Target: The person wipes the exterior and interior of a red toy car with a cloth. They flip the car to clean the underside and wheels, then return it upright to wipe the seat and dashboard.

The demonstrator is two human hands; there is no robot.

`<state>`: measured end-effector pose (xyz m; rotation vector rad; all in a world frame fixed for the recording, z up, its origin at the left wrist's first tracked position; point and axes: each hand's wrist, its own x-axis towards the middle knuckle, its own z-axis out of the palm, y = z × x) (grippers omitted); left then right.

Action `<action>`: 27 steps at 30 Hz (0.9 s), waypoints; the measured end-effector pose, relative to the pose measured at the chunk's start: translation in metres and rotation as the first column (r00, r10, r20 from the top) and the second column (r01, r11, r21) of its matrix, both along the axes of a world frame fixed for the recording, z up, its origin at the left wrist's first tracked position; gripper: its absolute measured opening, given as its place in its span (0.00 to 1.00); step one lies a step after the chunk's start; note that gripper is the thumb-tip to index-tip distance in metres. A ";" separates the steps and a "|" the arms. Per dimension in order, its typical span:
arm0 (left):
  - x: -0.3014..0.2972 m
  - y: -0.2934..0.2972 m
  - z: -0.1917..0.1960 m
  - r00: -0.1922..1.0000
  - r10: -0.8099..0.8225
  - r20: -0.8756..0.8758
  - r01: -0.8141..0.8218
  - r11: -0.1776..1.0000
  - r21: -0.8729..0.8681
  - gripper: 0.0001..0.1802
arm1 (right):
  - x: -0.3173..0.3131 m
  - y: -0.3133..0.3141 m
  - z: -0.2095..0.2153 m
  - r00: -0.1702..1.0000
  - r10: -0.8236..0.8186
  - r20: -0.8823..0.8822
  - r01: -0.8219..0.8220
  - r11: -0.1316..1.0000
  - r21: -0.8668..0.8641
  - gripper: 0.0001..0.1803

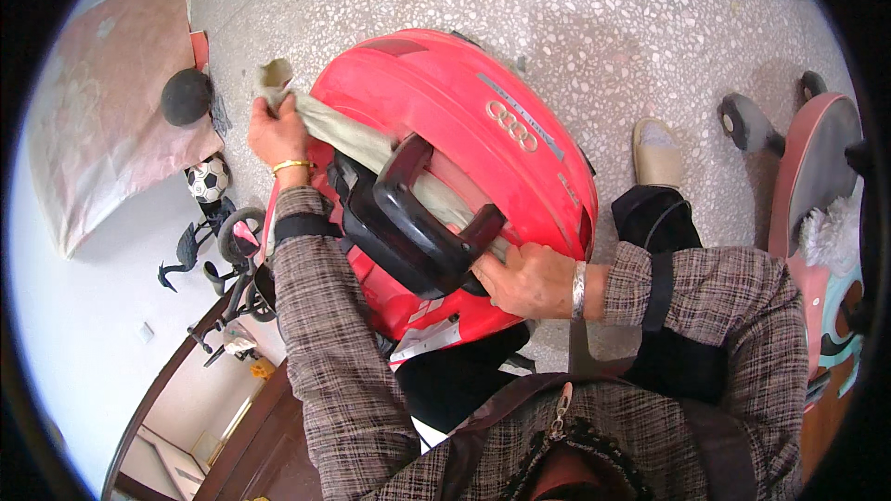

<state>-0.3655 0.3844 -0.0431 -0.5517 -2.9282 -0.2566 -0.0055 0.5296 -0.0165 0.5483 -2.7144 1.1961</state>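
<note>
A red ride-on toy car (445,83) with a silver emblem of linked rings stands in front of me. From its black seat part rises a black handle (406,172). A pale grey-green cloth (343,127) runs through the gap behind this handle, along the red body. My left hand (278,133) is closed round the cloth near its left end, and a loose end sticks up past the fingers. At the handle's right end, my right hand (527,280) pinches the cloth's other part; its fingertips are partly hidden by the handle.
Left, against the white wall, are a pinkish sheet (121,102), a black ball (187,97), a football (208,178) and a small bike (243,241). A pink wheeled child's seat (798,172) stands right. My slippered foot (657,153) rests on the speckled floor (594,9).
</note>
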 end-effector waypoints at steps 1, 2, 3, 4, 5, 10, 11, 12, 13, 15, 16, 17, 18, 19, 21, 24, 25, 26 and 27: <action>-0.007 -0.009 0.001 0.993 0.019 -0.113 -0.031 0.994 -0.108 0.16 | 0.000 0.000 -0.001 1.000 0.006 -0.001 -0.006 1.000 0.005 0.24; -0.016 -0.017 0.004 0.997 0.034 -0.073 -0.033 0.999 0.006 0.16 | 0.001 -0.001 -0.001 0.998 0.056 0.040 -0.058 0.998 0.035 0.25; -0.021 -0.026 0.006 0.995 0.103 0.004 -0.102 0.989 0.106 0.16 | 0.001 -0.001 -0.001 0.999 0.022 0.028 -0.022 1.000 -0.003 0.25; -0.025 -0.036 0.008 0.993 0.114 0.012 -0.114 0.992 0.050 0.16 | 0.001 -0.002 -0.001 0.998 0.034 0.051 -0.034 0.999 -0.008 0.26; -0.029 -0.044 0.009 0.996 0.093 0.005 -0.094 0.995 0.045 0.17 | 0.002 -0.002 0.000 0.995 0.058 0.078 -0.057 0.998 -0.020 0.26; -0.060 -0.091 0.028 0.982 0.127 -0.142 -0.145 0.981 -0.131 0.20 | 0.003 0.001 0.001 0.999 -0.023 -0.026 0.025 0.999 0.045 0.23; -0.067 -0.106 0.038 0.980 0.112 -0.166 -0.128 0.988 -0.088 0.20 | 0.003 0.002 0.001 0.997 -0.048 -0.055 0.051 0.997 0.062 0.21; -0.076 -0.118 0.046 0.976 0.152 -0.158 -0.161 0.986 -0.044 0.20 | 0.003 0.002 0.001 0.999 -0.025 -0.023 0.026 0.998 0.052 0.23; -0.083 -0.130 0.053 0.970 0.172 -0.172 -0.176 0.984 -0.007 0.20 | 0.003 0.002 0.002 1.000 0.001 0.008 -0.001 0.999 0.039 0.24; -0.096 -0.149 0.070 0.981 0.173 -0.083 -0.170 0.985 0.041 0.19 | 0.003 0.002 0.002 0.999 0.014 0.031 -0.015 0.999 0.038 0.25; -0.099 -0.157 0.079 0.974 0.201 -0.109 -0.193 0.978 0.080 0.18 | 0.003 0.002 0.002 1.000 0.007 0.026 -0.008 0.999 0.041 0.25; -0.103 -0.161 0.088 0.966 0.223 -0.133 -0.208 0.971 0.121 0.18 | 0.003 0.001 0.002 1.000 -0.001 0.019 0.000 0.999 0.047 0.25; -0.105 -0.165 0.101 0.950 0.270 -0.159 -0.258 0.962 0.091 0.19 | 0.003 0.001 0.002 0.999 -0.017 0.034 0.016 0.999 0.037 0.24; -0.105 -0.168 0.117 0.931 0.332 -0.154 -0.307 0.937 0.165 0.13 | 0.003 0.001 0.002 0.999 -0.025 0.047 0.024 0.999 0.025 0.24; -0.099 -0.174 0.149 0.908 0.398 -0.131 -0.321 0.861 0.394 0.14 | 0.003 0.001 0.003 0.999 -0.022 0.048 0.021 0.999 0.031 0.24; -0.096 -0.177 0.188 0.962 0.245 -0.121 -0.147 0.837 0.527 0.09 | 0.002 0.002 0.005 1.000 -0.010 0.002 0.010 0.994 0.105 0.24; -0.094 -0.180 0.199 0.962 0.238 -0.132 -0.134 0.836 0.532 0.09 | 0.002 0.003 0.005 1.000 -0.001 0.006 0.001 0.996 0.086 0.24; -0.092 -0.182 0.208 0.949 0.259 -0.178 -0.119 0.821 0.558 0.09 | 0.001 0.004 0.005 1.000 -0.005 -0.008 0.006 0.998 0.055 0.24; -0.090 -0.185 0.218 0.954 0.239 -0.181 -0.058 0.739 0.671 0.09 | -0.001 0.005 0.004 1.000 -0.012 -0.025 0.013 1.000 0.029 0.24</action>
